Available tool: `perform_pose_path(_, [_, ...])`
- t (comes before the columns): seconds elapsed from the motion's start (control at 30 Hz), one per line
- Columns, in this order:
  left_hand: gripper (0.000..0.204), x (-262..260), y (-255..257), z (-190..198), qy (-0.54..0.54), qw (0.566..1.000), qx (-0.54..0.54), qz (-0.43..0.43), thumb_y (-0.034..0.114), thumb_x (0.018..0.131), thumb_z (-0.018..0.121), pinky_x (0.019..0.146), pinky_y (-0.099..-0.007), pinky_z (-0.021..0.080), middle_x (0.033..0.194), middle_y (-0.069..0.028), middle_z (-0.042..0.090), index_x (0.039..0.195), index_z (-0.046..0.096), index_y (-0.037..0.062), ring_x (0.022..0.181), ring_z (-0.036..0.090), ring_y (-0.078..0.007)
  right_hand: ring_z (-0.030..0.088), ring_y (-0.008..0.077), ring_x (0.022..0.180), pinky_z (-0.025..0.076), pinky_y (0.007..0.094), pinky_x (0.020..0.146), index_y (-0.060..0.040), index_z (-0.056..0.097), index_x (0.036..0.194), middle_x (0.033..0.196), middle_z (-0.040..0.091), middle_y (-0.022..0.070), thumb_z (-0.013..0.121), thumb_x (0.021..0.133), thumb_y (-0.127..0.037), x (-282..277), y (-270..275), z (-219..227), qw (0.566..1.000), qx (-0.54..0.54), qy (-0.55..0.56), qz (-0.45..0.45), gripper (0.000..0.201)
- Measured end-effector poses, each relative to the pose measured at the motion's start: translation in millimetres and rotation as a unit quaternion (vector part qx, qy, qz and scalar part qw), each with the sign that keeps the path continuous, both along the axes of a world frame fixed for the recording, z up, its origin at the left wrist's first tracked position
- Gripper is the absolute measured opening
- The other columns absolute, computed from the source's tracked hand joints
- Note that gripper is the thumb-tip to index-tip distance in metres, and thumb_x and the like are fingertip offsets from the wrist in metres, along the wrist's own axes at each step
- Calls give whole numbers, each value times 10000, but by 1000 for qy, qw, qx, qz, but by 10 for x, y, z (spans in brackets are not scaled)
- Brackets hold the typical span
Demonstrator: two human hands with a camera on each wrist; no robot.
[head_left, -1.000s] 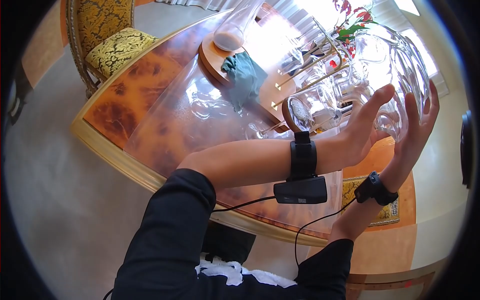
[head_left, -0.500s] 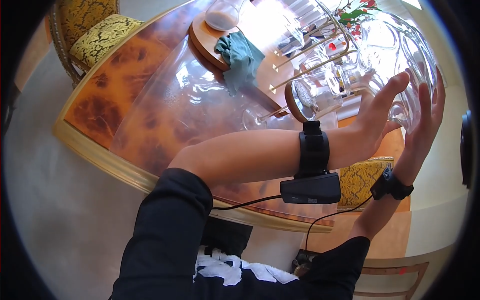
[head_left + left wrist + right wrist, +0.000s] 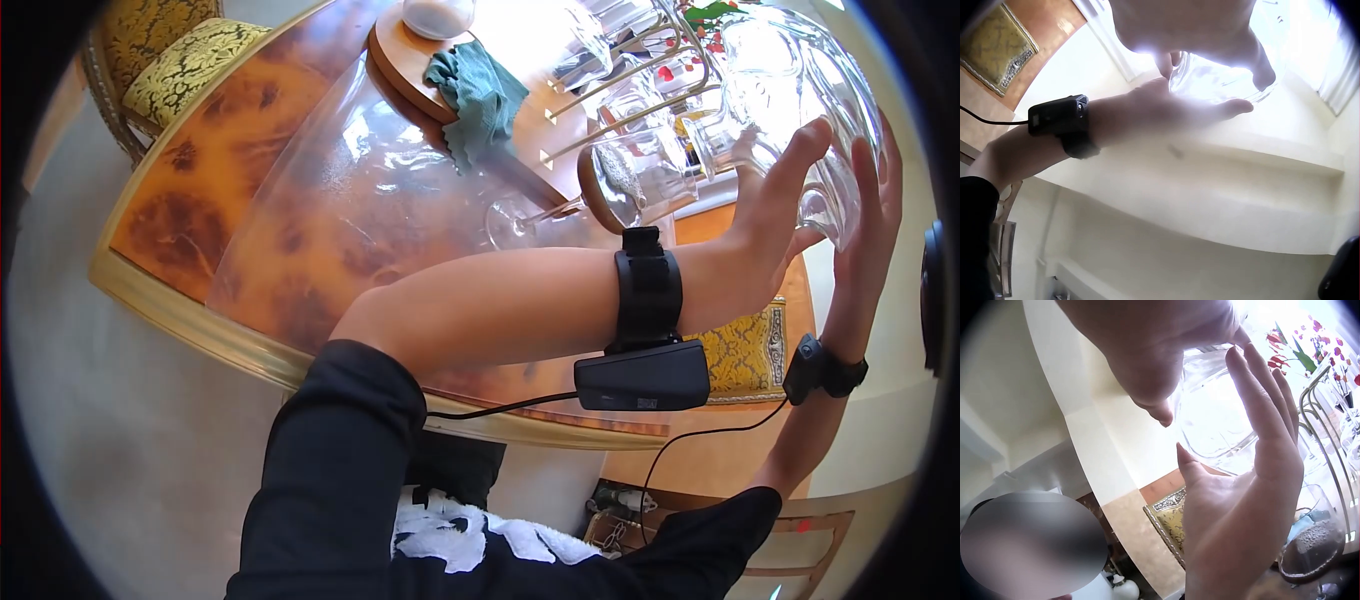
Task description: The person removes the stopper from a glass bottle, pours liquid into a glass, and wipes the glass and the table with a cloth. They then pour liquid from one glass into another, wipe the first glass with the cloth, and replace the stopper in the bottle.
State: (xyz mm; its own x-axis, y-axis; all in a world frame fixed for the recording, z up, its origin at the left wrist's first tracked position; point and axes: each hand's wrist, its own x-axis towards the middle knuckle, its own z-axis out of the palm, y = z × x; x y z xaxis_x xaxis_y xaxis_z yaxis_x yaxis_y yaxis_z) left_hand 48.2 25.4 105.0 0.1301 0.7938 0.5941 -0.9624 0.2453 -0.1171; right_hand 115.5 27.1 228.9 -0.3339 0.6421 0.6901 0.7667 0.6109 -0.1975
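Glass vessel (image 3: 805,80) colourless; cloth (image 3: 480,95) green; tabletop (image 3: 195,215) mottled orange-brown; chair seat (image 3: 195,75) yellow, dark-patterned.

Left hand (image 3: 1247,475) and right hand (image 3: 1154,353) hold clear glassware (image 3: 1216,419).

Patterned chairs (image 3: 195,72) and polished table (image 3: 190,215) suggest a home.

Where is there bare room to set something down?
Bare: mottled tabletop between gold edge and clear plastic sheet; that sheet between round wooden board and left forearm. Crowded: around the metal rack, with a stemmed glass and green cloth.
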Motion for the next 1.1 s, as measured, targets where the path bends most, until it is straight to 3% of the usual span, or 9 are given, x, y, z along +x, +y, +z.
perform_pose_path(0.3, [1036, -16, -21, 8, 7, 1000, -22, -11, 688, 832, 589, 1186, -558, 167, 1648, -109, 70, 1583, 136, 137, 1521, 26, -301, 514, 310, 1312, 442, 422, 1081, -67, 409, 1475, 1425, 486, 189, 702, 893, -419, -68, 12, 12, 1000, -20, -8, 1, 741])
perform_pose_path(0.4, [1048, 5, 6, 36, -2, 999, -45, -14, 689, 818, 603, 1181, -550, 197, 1640, -141, 64, 1582, 136, 144, 1509, 71, -336, 533, 321, 1296, 442, 413, 1081, -43, 421, 1459, 1398, 508, 205, 747, 865, -380, -84, 46, 27, 1000, -27, 2, 9, 757])
perform_pose_path(0.47, [1054, 18, 36, 33, -10, 998, -61, -29, 676, 807, 629, 1171, -528, 253, 1627, -153, 88, 1579, 143, 150, 1480, 169, -359, 531, 323, 1298, 436, 415, 1087, -45, 418, 1461, 1398, 509, 208, 751, 859, -389, -68, 79, 42, 1000, -29, -3, 5, 770])
perform_pose_path(0.67, [1067, 50, 103, 13, -32, 996, -63, -47, 653, 793, 668, 1131, -479, 354, 1608, -140, 133, 1574, 144, 149, 1389, 343, -363, 520, 324, 1308, 423, 429, 1098, -47, 412, 1462, 1411, 498, 223, 761, 828, -444, -41, 152, 72, 998, -36, -37, -20, 826])
perform_pose_path(0.9, [1068, 45, 74, 10, -28, 997, -64, -44, 666, 786, 664, 1125, -471, 364, 1610, -139, 124, 1571, 151, 154, 1372, 359, -369, 524, 326, 1306, 429, 435, 1096, -68, 410, 1469, 1419, 492, 222, 762, 819, -464, -20, 154, 67, 999, -33, -28, -19, 839])
perform_pose_path(1.1, [1007, 30, -21, 6, -2, 998, -53, -30, 637, 804, 655, 1147, -518, 303, 1614, -146, 115, 1559, 204, 147, 1409, 305, -363, 532, 330, 1296, 456, 425, 1074, -69, 398, 1475, 1413, 493, 221, 750, 844, -437, 54, 7, -32, 1000, 1, 7, -7, 811])
